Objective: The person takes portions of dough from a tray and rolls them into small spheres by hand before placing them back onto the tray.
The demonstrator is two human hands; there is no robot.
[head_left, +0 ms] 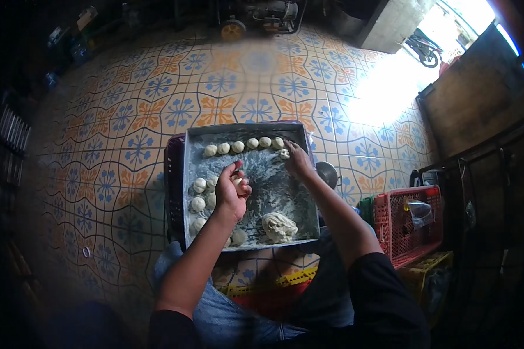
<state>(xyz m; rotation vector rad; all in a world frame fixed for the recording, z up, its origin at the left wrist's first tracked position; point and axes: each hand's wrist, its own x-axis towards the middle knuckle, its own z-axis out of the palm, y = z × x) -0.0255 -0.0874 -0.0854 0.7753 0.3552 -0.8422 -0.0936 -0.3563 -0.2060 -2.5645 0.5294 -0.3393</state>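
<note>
A floured square metal tray (256,247) lies before me, with dough balls in it. My left hand (233,191), palm up over the middle of the tray, has its fingers curled around a small piece of dough (237,182). At the far right corner, my right hand (298,160) points its fingers down at the end of a row of dough balls (238,146). A small dough ball (284,154) shows at those fingertips, pinched as far as I can see. Nearest my body sits a large lump of dough (280,227).
More dough balls (198,203) line the tray's left side, partly behind my left arm. A metal bowl (327,173) stands right of the tray. Red (407,224) and yellow (428,273) plastic crates are farther right. Patterned floor tiles (128,145) surround the tray; a wheeled machine (262,17) stands beyond.
</note>
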